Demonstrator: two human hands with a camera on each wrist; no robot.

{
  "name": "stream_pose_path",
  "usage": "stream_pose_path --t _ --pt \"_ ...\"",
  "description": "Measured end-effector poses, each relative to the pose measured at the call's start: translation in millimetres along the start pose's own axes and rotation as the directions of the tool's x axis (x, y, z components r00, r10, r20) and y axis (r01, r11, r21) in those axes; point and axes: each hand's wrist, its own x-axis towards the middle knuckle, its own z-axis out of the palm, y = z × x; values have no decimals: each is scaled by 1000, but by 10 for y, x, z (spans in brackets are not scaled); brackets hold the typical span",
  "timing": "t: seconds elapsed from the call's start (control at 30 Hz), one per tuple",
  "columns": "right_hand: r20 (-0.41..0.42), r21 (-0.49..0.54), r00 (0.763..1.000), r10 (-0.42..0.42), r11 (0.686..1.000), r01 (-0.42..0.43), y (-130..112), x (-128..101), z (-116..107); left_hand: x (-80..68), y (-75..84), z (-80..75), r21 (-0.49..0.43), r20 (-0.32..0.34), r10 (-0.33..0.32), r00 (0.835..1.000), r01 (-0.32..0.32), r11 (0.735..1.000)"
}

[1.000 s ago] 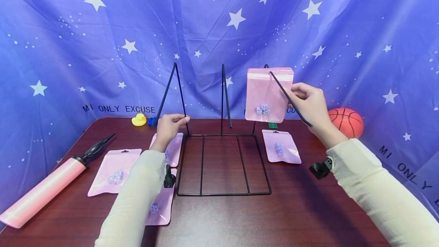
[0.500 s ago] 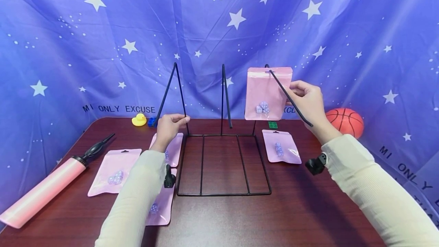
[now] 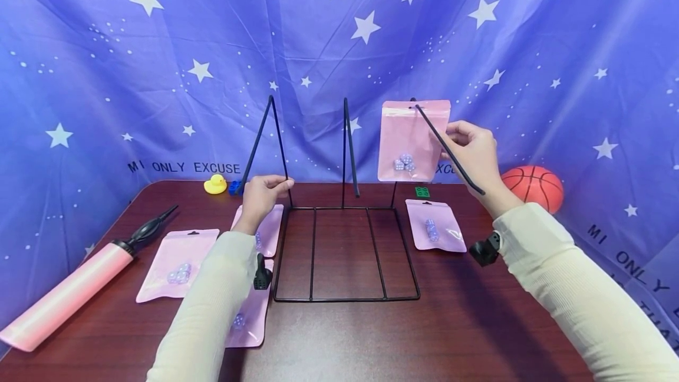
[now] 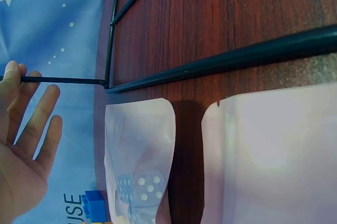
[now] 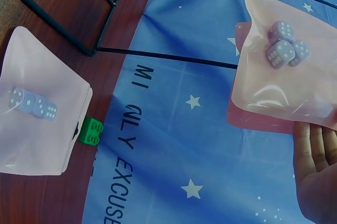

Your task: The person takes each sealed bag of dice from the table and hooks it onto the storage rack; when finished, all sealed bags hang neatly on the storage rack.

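A pink zip bag (image 3: 411, 140) with several pale purple dice at its bottom hangs upright at the right prong of a black wire rack (image 3: 347, 299). The prong passes through the bag's top near the hang hole. My right hand (image 3: 474, 146) pinches the bag's right edge. In the right wrist view, a second layer of darker pink (image 5: 258, 122) shows behind the dice bag (image 5: 292, 77). On the left, my left hand (image 3: 265, 196) pinches the rack's left upright between thumb and forefinger; its other fingers are spread in the left wrist view.
Flat dice bags lie left of the rack, one outer bag (image 3: 177, 258) and two partly under the left sleeve. Another bag (image 3: 436, 226) lies to the right. A pink hand pump (image 3: 69, 293), rubber duck (image 3: 215, 184), blue brick (image 3: 235, 187), green brick (image 3: 422, 191) and small basketball (image 3: 533, 188) surround them.
My right hand has shifted slightly left and up, bringing the bag a little higher and farther back along the prong. The left hand keeps its hold on the upright.
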Motion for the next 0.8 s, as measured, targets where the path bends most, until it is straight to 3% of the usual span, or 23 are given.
stream_pose_path --t 0.2,0.43,0.63,0.8 --pt "9 -32 999 -39 999 39 -5 -22 -29 -3 16 8 19 -6 5 1000 -5 1000" --pt "4 -136 997 -78 988 78 7 -77 -114 -7 16 8 26 -8 3 1000 -3 1000" --pt "44 -183 999 -14 983 22 29 -135 -269 -16 22 1 15 -3 5 1000 -5 1000" --pt "95 -74 993 69 995 -62 164 -179 -448 -18 24 1 9 -2 3 1000 -3 1000"
